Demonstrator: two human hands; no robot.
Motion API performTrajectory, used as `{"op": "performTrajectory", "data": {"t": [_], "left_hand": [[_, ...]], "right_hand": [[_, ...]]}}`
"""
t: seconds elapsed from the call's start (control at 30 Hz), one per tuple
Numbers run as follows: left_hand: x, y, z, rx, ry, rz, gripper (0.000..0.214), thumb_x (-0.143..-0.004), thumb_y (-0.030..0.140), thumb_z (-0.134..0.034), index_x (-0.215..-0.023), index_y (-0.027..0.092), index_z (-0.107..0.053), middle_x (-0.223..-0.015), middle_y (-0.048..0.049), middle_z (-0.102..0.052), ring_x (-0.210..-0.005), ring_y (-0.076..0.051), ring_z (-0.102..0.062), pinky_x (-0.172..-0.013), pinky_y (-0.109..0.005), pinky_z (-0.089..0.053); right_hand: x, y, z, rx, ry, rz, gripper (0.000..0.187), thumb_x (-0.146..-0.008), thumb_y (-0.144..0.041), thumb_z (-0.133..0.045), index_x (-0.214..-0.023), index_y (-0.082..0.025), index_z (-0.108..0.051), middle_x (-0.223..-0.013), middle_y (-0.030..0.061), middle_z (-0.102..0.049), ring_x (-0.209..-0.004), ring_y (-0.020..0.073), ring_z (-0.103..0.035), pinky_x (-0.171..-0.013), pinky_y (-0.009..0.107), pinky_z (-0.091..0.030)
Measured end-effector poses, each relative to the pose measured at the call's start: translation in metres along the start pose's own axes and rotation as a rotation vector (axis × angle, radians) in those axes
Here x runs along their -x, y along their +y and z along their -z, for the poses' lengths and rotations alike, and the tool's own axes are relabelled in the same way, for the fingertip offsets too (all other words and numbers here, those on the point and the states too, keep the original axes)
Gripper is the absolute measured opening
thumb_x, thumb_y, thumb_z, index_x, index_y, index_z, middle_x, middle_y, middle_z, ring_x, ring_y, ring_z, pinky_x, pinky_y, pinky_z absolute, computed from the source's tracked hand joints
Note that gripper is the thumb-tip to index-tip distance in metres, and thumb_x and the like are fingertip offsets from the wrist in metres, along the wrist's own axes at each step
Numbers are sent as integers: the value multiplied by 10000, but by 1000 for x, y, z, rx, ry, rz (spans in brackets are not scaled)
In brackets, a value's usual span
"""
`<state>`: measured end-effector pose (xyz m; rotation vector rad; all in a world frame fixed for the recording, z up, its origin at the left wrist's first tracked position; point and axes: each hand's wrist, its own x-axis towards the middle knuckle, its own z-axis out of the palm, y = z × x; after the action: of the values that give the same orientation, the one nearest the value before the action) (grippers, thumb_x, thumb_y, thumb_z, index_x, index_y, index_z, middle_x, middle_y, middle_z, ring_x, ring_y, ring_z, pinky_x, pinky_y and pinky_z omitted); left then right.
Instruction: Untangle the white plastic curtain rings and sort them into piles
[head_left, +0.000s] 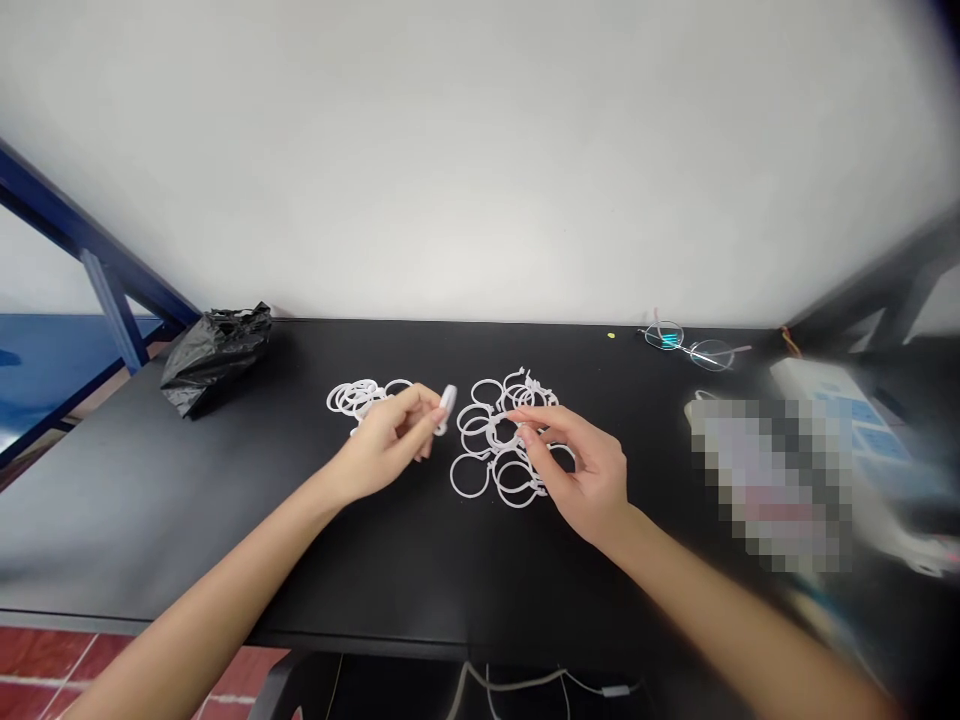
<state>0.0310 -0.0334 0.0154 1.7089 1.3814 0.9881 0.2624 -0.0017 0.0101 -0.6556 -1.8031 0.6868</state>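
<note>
My left hand pinches a white plastic ring between thumb and fingers; the ring is seen nearly edge-on and slightly blurred. To the right, my right hand is above a spread of thin white plastic rings with small clasps. Its thumb and index finger close at the edge of one white ring, which overlaps others in view. A smaller heap of similar rings lies on the black table behind my left hand, which hides part of it.
A crumpled black plastic bag sits at the table's back left, by a blue metal frame. Eyeglasses rest near the wall. At right are a pixelated item and a white box. Cables hang below the front edge.
</note>
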Motion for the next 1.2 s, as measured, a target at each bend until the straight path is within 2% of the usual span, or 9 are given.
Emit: {"op": "performTrajectory", "data": {"t": [0.1,0.23,0.43,0.6,0.73,0.8,0.93,1.1,1.2], "left_hand": [[6,9,-15,424,-125,77,256,-972,420,-500,-912,171,-502,-739,-3,-609,-663,-138,-653,-562,-252,-561],[8,12,-27,687,-185,175,241,-935,400,-587,-907,165,-538,-783,-21,-635,-757,-150,-684,-607,-253,-597],[10,9,-33,782,-147,192,213,-913,371,-634,-921,169,-567,-944,-80,-699,-941,-181,-694,-838,-323,-584],[10,8,-38,786,-218,188,203,-902,333,-656,-839,162,-568,-910,-69,-729,-916,-163,-700,-870,-309,-549],[10,10,-39,800,-242,178,213,-887,335,-673,-835,158,-566,-817,-53,-721,-834,-167,-707,-873,-346,-546],[11,10,-39,776,-236,154,219,-891,338,-664,-982,171,-556,-798,-42,-711,-803,-176,-710,-846,-362,-550],[14,10,-37,579,-164,5,534,-887,323,-659,-1325,234,-368,-792,8,-639,-746,-152,-662,-754,-322,-544],[18,8,-35,-6,-67,-221,388,-891,376,-630,-1207,201,-487,-707,43,-540,-650,-116,-546,-659,-245,-484],[18,4,-35,-219,36,-350,351,-913,478,-562,-1095,182,-508,-631,67,-477,-549,-101,-480,-579,-228,-440]], "right_hand": [[1,0,-2,-44,-115,2,275,-858,-154,-650,-1126,-216,-657,-993,61,-744,-728,140,-695,-591,264,-621],[4,-1,-6,-38,-158,83,266,-838,-134,-676,-1091,-215,-685,-949,52,-745,-735,143,-702,-562,240,-625],[4,-3,-8,53,21,61,153,-826,-117,-679,-940,-213,-716,-953,63,-708,-759,166,-707,-599,285,-653],[3,-2,-8,66,-14,86,175,-853,-99,-655,-974,-216,-703,-866,38,-721,-694,138,-687,-607,269,-644],[2,-3,-8,76,-58,141,174,-861,-93,-642,-968,-215,-704,-879,54,-743,-761,168,-713,-620,277,-630],[1,-4,-7,62,-68,129,159,-865,-116,-643,-959,-226,-709,-851,41,-748,-741,171,-715,-623,287,-624],[1,-6,-6,9,-76,137,151,-853,-116,-659,-932,-230,-718,-819,29,-760,-706,172,-721,-638,294,-618],[5,-8,-11,-37,-87,147,152,-849,-101,-661,-917,-227,-713,-843,41,-767,-715,174,-730,-636,291,-622],[6,-9,-14,-68,-85,148,156,-841,-85,-668,-915,-216,-709,-837,45,-766,-728,176,-735,-648,291,-626]]}}
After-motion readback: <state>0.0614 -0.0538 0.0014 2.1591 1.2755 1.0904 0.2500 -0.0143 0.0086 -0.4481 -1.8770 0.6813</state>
